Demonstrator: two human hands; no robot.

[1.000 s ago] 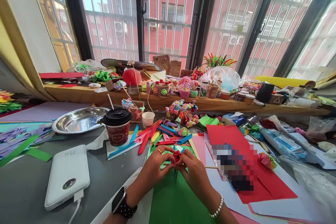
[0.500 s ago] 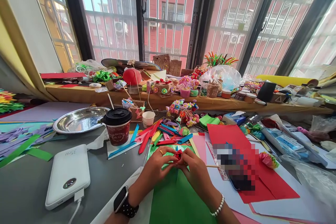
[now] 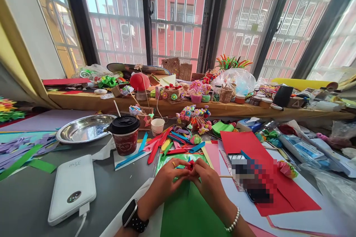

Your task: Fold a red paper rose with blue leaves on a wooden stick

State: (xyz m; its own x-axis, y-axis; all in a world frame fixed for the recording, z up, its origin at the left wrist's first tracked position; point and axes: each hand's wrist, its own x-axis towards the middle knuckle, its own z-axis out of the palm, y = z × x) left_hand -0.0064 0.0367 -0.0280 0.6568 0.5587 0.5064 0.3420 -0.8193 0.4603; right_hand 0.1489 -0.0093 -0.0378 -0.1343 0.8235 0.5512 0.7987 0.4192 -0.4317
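Observation:
Between my fingertips is a small piece of red folded paper (image 3: 191, 164); a bit of blue shows beside it. My left hand (image 3: 168, 177) pinches it from the left. From the other side my right hand (image 3: 209, 182) has its thumb and fingers closed on the same piece. A thin wooden stick (image 3: 226, 176) pokes out to the right behind my right hand; its other end is hidden. Below both hands lies a green paper sheet (image 3: 180, 214). Just beyond them are loose red, blue and pink paper strips (image 3: 157, 144).
On the left stand a lidded coffee cup (image 3: 125, 142), a metal plate (image 3: 83, 127) and a white power bank (image 3: 72, 189) with a cable. To the right are red paper (image 3: 292, 189), a partly blurred phone (image 3: 236, 158) and a paper flower (image 3: 286, 169). Craft flowers (image 3: 194, 116) stand behind.
Both hands remain pinched on the red paper, with only slight finger shifts. The whole view has moved a little.

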